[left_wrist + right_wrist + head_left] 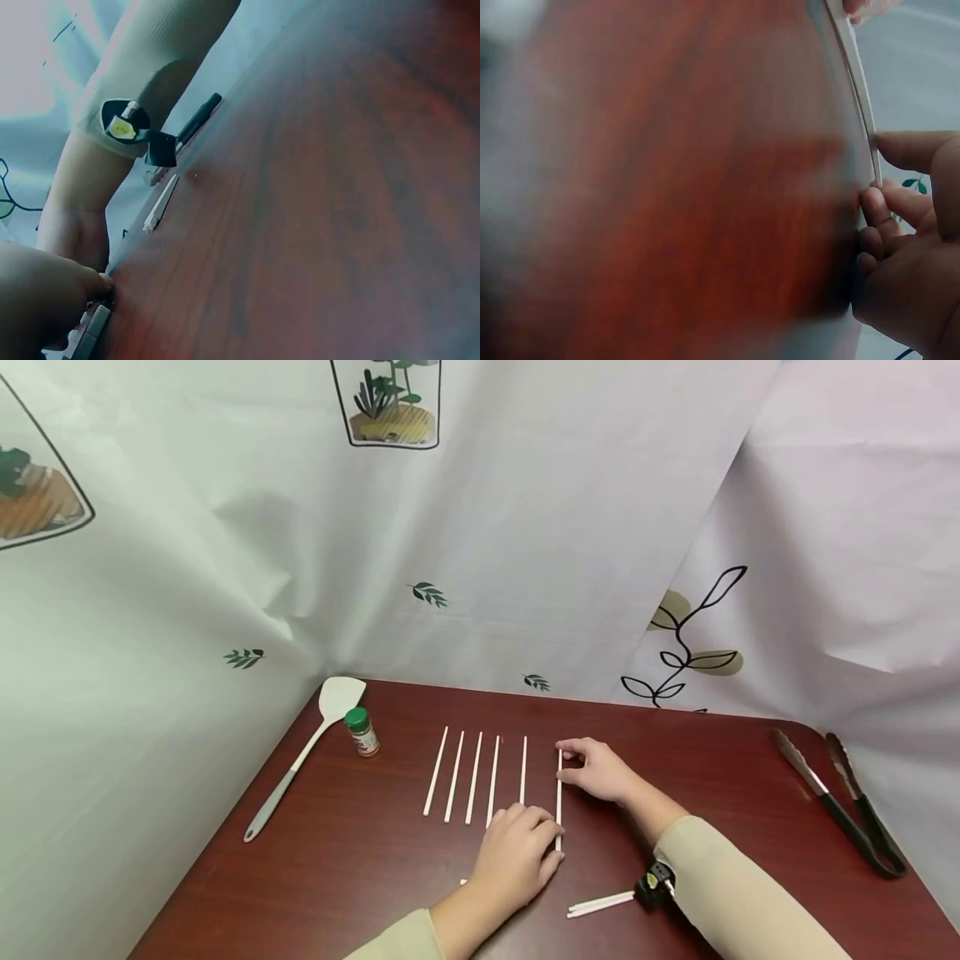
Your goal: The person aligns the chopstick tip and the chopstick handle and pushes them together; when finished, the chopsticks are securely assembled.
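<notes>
In the head view a pale chopstick (558,797) lies lengthwise on the table at the right end of a row. My right hand (597,770) has its index fingertip at the far end and its thumb (904,150) against the side. At the near end, my left hand (517,852) pinches the same chopstick between thumb and fingers. To the left are several more chopsticks (475,777), roughly parallel; my left hand partly covers two of them. In the left wrist view my left hand (45,300) shows only in part.
Loose chopsticks (600,904) lie near my right sleeve, beneath the wrist camera (654,885). A white spatula (303,752) and a green-capped spice jar (363,735) are at left. Tongs (847,810) lie at the right edge. Patterned cloth (525,568) hangs behind the table (337,877).
</notes>
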Available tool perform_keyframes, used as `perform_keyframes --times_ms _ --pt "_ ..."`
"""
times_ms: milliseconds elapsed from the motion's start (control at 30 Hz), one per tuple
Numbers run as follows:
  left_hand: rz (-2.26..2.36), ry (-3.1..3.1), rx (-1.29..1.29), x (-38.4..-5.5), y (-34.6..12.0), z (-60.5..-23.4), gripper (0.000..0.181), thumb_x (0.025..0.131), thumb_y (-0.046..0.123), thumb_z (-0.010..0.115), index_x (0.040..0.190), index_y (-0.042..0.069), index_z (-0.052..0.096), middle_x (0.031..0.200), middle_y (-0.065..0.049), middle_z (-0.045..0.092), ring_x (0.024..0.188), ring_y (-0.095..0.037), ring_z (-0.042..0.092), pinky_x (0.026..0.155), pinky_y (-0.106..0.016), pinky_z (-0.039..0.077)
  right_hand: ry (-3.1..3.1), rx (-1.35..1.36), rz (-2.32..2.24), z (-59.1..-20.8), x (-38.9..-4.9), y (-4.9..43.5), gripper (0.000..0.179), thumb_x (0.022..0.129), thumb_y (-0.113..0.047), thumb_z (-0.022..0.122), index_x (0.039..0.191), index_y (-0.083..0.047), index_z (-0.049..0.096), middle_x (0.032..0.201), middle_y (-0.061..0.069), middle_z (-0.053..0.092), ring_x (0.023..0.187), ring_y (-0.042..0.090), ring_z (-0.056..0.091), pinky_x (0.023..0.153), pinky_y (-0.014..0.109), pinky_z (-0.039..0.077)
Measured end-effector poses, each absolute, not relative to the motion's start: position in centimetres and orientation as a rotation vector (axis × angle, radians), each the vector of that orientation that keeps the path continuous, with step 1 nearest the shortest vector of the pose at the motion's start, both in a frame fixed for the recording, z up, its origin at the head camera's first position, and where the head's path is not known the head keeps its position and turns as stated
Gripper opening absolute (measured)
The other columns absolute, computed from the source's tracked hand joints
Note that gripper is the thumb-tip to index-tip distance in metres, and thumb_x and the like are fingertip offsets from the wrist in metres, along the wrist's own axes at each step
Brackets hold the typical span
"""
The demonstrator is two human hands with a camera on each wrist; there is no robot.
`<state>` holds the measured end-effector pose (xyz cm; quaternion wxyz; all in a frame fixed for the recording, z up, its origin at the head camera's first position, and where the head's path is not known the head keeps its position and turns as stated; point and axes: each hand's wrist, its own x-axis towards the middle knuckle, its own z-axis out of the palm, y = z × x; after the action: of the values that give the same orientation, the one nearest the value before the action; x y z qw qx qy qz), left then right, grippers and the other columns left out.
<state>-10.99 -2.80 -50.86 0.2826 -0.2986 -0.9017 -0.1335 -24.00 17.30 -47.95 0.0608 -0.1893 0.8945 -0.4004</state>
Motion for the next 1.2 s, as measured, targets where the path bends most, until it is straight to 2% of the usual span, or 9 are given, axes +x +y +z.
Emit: perform_keyframes --times_ms 267,500,900,1200 --pt "-0.308 -2.454 -0.728 -11.9 -2.1 -51.1 0.023 0.082 0.038 0.089 0.100 0.026 0.080 0.109 0.013 0.076 0.096 -0.013 0.063 0.075 -0.031 0.046 2.768 -0.686 -1.020 -47.9 -25.9 16.9 0.047 0.090 -0.017 0.083 0.133 0.000 0.072 0.110 0.007 0.067 0.107 0.031 0.054 0.094 0.047 0.044" --pt "-0.281 -2.457 -0.740 -11.9 -2.0 -51.2 0.021 0.084 0.038 0.087 0.101 0.027 0.081 0.115 0.013 0.078 0.097 -0.011 0.064 0.077 -0.030 0.046 2.810 -0.833 -0.988 -48.6 -25.9 17.3 0.045 0.094 -0.016 0.080 0.134 -0.002 0.070 0.109 0.003 0.065 0.106 0.028 0.052 0.092 0.044 0.041" --pt "-0.267 -2.417 -0.739 -11.9 -2.2 -51.3 0.016 0.085 0.033 0.086 0.099 0.027 0.081 0.111 0.013 0.078 0.092 -0.013 0.063 0.074 -0.031 0.046 2.797 -0.766 -1.069 -48.8 -25.9 17.0 0.045 0.094 -0.019 0.081 0.134 -0.002 0.070 0.106 0.004 0.062 0.103 0.029 0.050 0.089 0.043 0.041" --pt "-0.267 -2.360 -0.760 -11.9 -2.3 -51.3 0.008 0.085 0.026 0.086 0.091 0.025 0.081 0.103 0.012 0.078 0.085 -0.014 0.061 0.069 -0.033 0.042 2.790 -0.743 -1.076 -48.8 -26.0 17.0 0.045 0.093 -0.022 0.081 0.133 -0.004 0.072 0.106 0.004 0.062 0.102 0.028 0.049 0.087 0.042 0.042"
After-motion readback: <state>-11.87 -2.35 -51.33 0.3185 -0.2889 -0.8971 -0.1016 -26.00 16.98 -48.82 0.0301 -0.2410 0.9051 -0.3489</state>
